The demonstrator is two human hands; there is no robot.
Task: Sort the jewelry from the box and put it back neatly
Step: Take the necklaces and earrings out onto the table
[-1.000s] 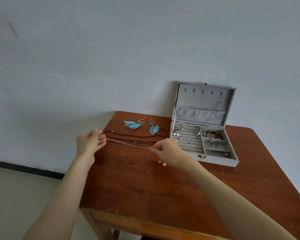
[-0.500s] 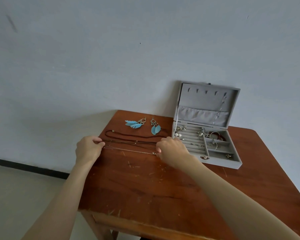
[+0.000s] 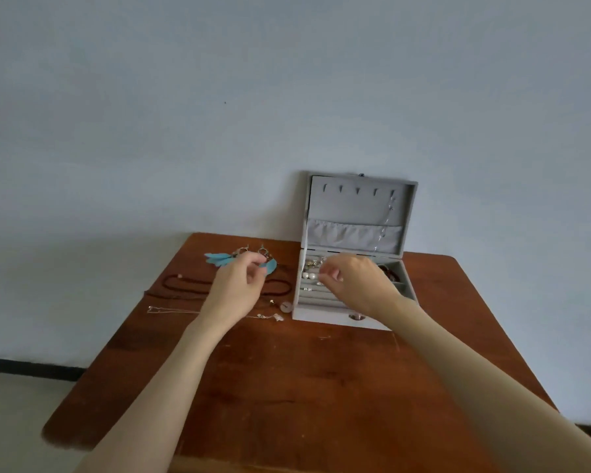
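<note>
Jewelry box (image 3: 355,213) open; feather earrings (image 3: 219,258), necklaces (image 3: 185,285) beside; both hands' grip unclear.

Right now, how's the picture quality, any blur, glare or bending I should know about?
Head view: soft, even light, no glare; the wide lens bends the table edges outward. The left hand and right hand look slightly soft. Small pieces in the jewelry box are too tiny to make out. Faint shadow falls left of the table.
</note>
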